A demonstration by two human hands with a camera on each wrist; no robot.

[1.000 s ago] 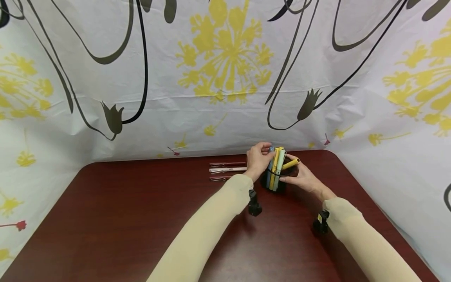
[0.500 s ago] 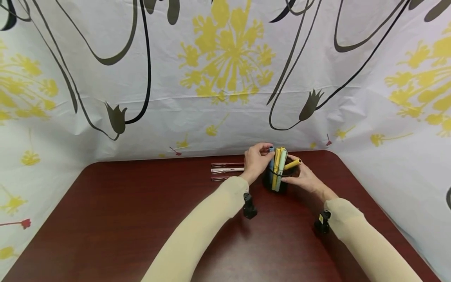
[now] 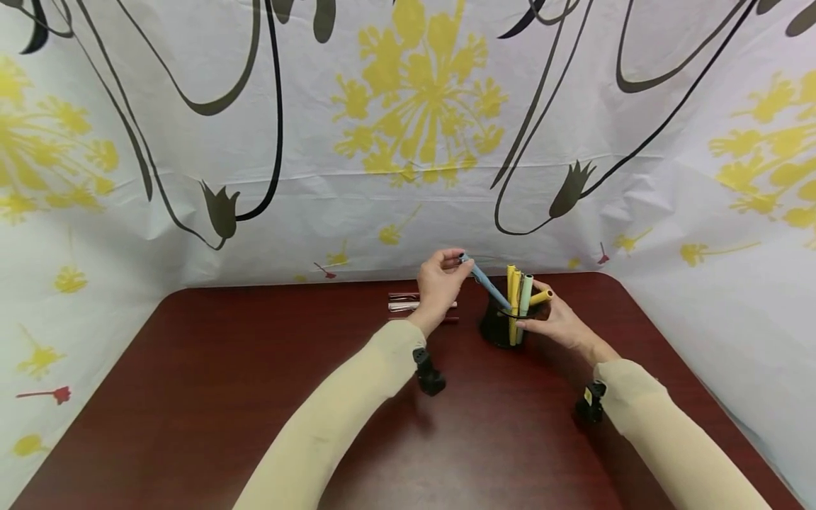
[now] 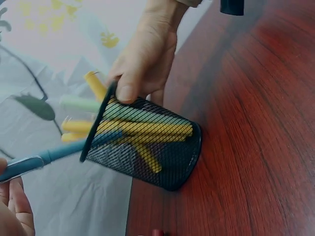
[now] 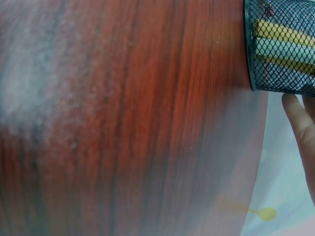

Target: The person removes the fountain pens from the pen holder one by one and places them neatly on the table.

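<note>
My left hand (image 3: 440, 285) pinches a blue pen (image 3: 489, 286) near its upper end. The pen slants, and in the left wrist view its other end is inside the black mesh pen holder (image 4: 170, 167). Gripping the holder by its side near the rim is my right hand (image 3: 562, 327), its thumb on the mesh in the left wrist view. Several yellow pens (image 3: 513, 297) and a light green pen (image 3: 525, 294) stand in the holder. One yellow pen (image 3: 542, 297) leans out toward the right hand. In the right wrist view only the holder's lower part and some fingers (image 5: 297, 115) show.
Left of the holder, a white pen (image 3: 401, 307) lies between two dark red pens (image 3: 403, 296), partly covered by the left hand and wrist. The reddish-brown table (image 3: 255, 397) ends at a patterned cloth (image 3: 306, 234) behind it.
The left hand has moved left, drawing the blue pen from upright among the other pens to a slant across the holder's rim. The right hand keeps its grip on the holder.
</note>
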